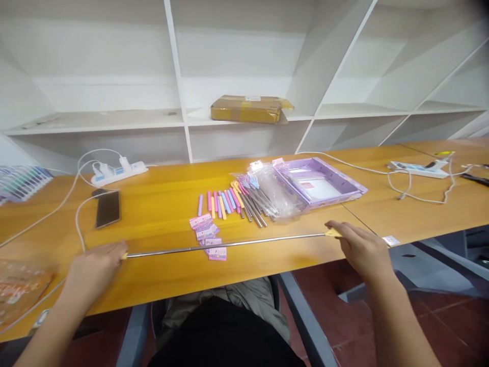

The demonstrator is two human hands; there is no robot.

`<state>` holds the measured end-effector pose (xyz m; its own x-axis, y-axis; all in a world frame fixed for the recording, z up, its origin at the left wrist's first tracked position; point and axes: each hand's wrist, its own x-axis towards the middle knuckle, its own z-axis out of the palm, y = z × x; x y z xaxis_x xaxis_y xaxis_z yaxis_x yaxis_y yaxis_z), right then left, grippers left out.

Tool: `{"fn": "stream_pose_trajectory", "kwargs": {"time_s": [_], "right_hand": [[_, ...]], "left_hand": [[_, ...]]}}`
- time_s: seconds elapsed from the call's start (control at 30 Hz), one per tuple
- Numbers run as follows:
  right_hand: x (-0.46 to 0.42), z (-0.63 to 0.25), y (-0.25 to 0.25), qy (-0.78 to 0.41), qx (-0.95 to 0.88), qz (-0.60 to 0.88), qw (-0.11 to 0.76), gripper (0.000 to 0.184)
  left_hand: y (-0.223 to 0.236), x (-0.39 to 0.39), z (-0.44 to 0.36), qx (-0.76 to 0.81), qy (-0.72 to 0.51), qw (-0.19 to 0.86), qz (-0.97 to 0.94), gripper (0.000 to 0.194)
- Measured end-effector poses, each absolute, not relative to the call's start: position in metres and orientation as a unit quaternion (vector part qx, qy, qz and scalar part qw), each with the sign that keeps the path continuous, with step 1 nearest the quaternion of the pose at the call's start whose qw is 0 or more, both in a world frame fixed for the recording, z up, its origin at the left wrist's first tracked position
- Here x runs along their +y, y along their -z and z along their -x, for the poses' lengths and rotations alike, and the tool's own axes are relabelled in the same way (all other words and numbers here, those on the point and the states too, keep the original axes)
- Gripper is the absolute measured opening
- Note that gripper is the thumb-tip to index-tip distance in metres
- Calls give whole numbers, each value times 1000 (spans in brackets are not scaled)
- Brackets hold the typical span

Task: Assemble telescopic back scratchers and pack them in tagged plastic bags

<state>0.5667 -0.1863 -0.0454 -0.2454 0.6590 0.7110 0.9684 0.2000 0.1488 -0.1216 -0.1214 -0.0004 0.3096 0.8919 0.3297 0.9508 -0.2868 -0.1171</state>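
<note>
A telescopic back scratcher [229, 244], its thin metal rod drawn out long, stretches between my two hands above the table. My left hand [97, 262] is closed round one yellow end. The other yellow end is gripped by the fingers of my right hand [357, 244]. Beyond the rod lie several coloured handle sleeves [219, 201] in pink, purple, yellow and blue. Beside them is a pile of metal rods with coloured claw heads [254, 199]. Small pink and purple printed cards [207, 232] lie partly beneath the rod in my view.
Clear plastic bags [280, 191] lean against a purple tray [336, 196]. A phone [108, 209] and a power strip [118, 173] with white cables are at the left; another power strip [418, 169] is at the right. On the shelf rests a taped carton [246, 109].
</note>
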Motion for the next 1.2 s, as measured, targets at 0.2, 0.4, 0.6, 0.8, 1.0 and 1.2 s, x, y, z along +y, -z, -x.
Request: {"fn": "stream_pose_trajectory", "kwargs": {"time_s": [0.2, 0.4, 0.6, 0.8, 1.0, 1.2], "right_hand": [[-212, -583, 59, 100, -680, 682, 250, 40], [-207, -599, 75, -87, -596, 767, 221, 36], [-215, -599, 90, 9, -546, 805, 232, 33], [-213, -580, 90, 112, -555, 785, 250, 39], [-190, -530, 85, 21, -629, 734, 256, 46], [-172, -392, 72, 62, -712, 685, 139, 36]], "left_hand": [[20, -128, 126, -510, 124, 182, 832, 34], [43, -124, 104, -436, 138, 115, 882, 30], [44, -133, 113, -422, 112, 129, 890, 44], [47, -136, 116, -434, 147, 142, 878, 36], [56, -133, 92, -355, 205, 200, 890, 39], [68, -141, -4, -343, 231, 86, 907, 36]]}}
